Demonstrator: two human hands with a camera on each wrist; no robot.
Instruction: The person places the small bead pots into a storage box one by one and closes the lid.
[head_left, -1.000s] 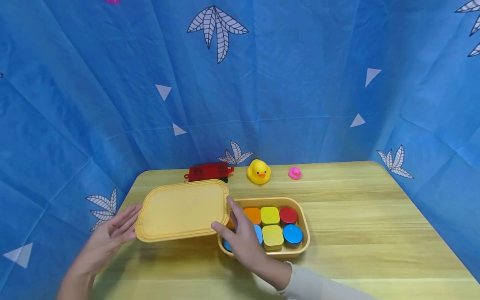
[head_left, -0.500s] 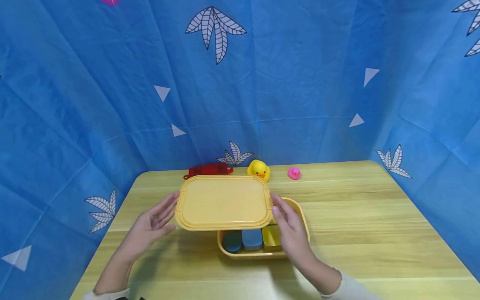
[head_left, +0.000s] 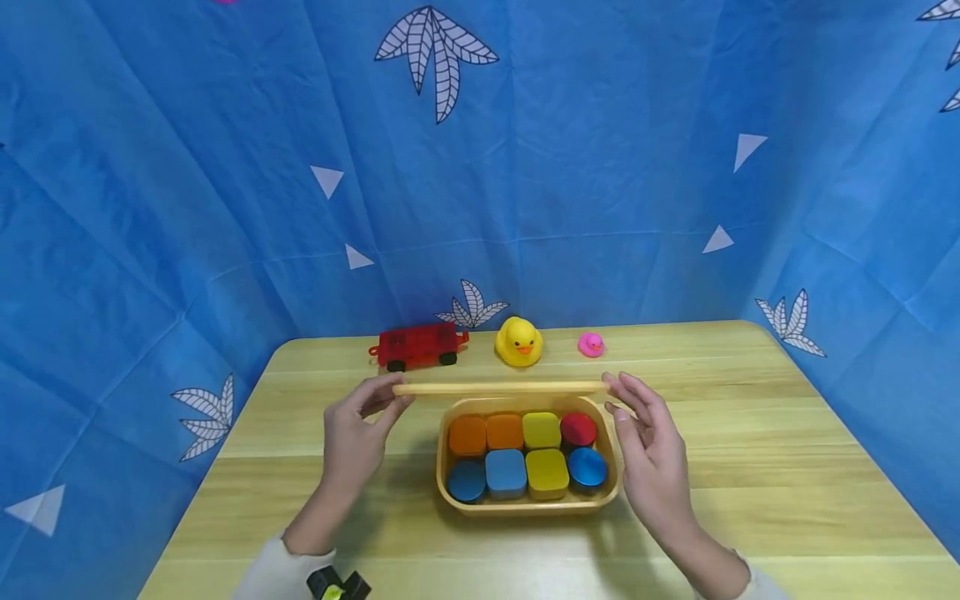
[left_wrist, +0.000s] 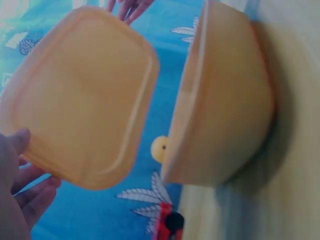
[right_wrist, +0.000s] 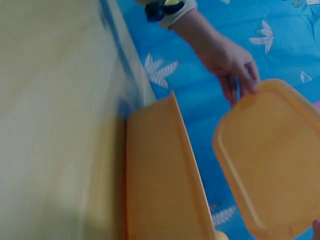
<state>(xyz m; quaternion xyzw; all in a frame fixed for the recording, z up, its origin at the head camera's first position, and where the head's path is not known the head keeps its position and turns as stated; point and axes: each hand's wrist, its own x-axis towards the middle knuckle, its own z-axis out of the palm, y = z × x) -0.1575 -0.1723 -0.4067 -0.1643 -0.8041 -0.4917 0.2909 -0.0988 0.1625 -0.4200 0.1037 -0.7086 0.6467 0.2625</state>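
A yellow-orange plastic lid hangs above the back part of a matching box, edge-on in the head view. My left hand pinches its left end between thumb and fingers; the left wrist view shows the lid's broad face. At the other end my right hand touches the lid with its fingertips, the thumb lower and apart. Inside the box lie several round and square pieces, among them an orange piece, a red piece, a light blue piece and a yellow piece.
Along the back of the wooden table stand a red toy wagon, a yellow rubber duck and a small pink duck. A blue patterned cloth hangs behind and at both sides.
The lid has moved right from the left side to over the box and tipped from face-on to edge-on. The left hand has taken hold of its left end; both hands have shifted right.
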